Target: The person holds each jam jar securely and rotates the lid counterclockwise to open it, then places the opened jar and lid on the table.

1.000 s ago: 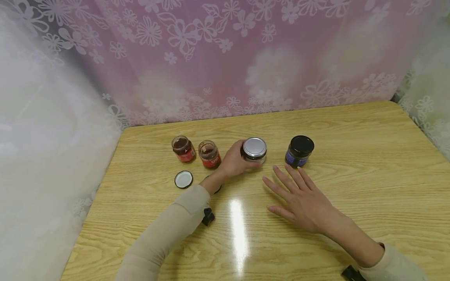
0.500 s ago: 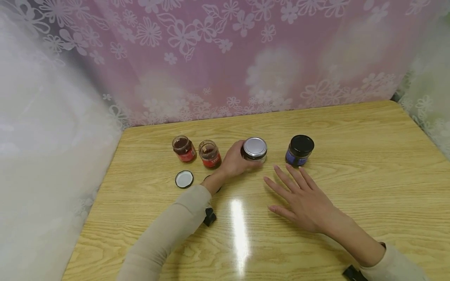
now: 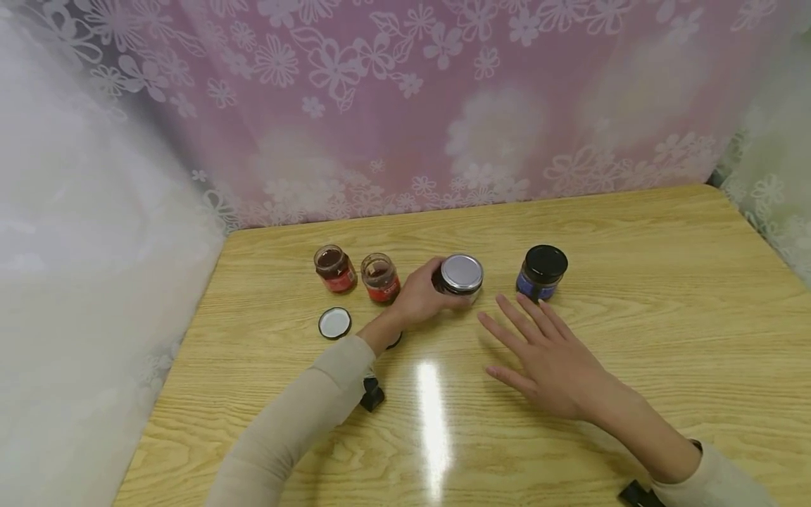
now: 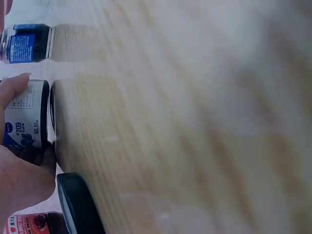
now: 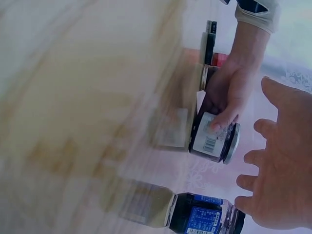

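My left hand (image 3: 421, 296) grips a small jar with a silver lid (image 3: 460, 277) near the middle of the wooden table (image 3: 633, 282); the thumb and fingers curl round its body, and the jar tilts slightly. In the right wrist view the same jar (image 5: 214, 139) shows a white label under the left hand (image 5: 226, 95). My right hand (image 3: 545, 352) hovers flat with straight, spread fingers just right of it, holding nothing. A black-lidded jar with a blue label (image 3: 541, 271) stands beyond the right fingertips, and appears in the wrist views as the blue-label jar (image 5: 204, 217) (image 4: 27, 43).
Two open jars with red labels (image 3: 334, 268) (image 3: 380, 278) stand left of my left hand. A loose white-faced lid (image 3: 334, 323) lies in front of them, and a dark lid (image 3: 394, 341) is partly hidden under my left wrist. Floral curtains hang behind the table.
My left hand has tilted and drawn the silver-lidded jar slightly toward me. The right hand has shifted only a little.
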The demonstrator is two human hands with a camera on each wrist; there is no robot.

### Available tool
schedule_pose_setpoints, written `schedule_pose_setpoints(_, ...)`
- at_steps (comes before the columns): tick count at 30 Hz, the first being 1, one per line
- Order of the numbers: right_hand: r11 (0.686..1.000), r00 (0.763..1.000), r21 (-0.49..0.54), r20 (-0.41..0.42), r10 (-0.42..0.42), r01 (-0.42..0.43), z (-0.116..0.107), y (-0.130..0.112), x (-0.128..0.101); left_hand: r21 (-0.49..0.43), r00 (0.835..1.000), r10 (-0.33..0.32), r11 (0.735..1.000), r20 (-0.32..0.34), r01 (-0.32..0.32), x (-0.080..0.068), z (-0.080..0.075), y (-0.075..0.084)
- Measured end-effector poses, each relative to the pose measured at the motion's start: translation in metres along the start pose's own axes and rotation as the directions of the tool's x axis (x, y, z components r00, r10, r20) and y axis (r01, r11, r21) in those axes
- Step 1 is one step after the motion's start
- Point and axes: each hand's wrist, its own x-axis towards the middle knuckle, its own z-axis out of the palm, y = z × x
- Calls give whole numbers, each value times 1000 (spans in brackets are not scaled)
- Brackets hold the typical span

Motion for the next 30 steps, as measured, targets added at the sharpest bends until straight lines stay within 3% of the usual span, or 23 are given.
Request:
schedule_pose_setpoints(7, 1000, 998, 29, -65, 4, -2, -6, 1, 4, -50, 1000, -13, 999, 6, 13, -10, -4, 3)
schedule_pose_setpoints(16, 984, 986, 175, -152, 70, -43, -11, 1, 9, -69, 999, 48, 996, -20, -49, -26, -8, 10)
schedule_pose_setpoints(23, 936, 968, 335, -177, 177, -109, -15, -2, 13, -25, 991, 129, 991, -35, -129, -37, -13, 16)
schedule_pose_setpoints(30, 882, 961, 448, -146, 234, -146, -14, -4, 18, 53, 992, 127, 991, 1, -127, -51, -16, 22)
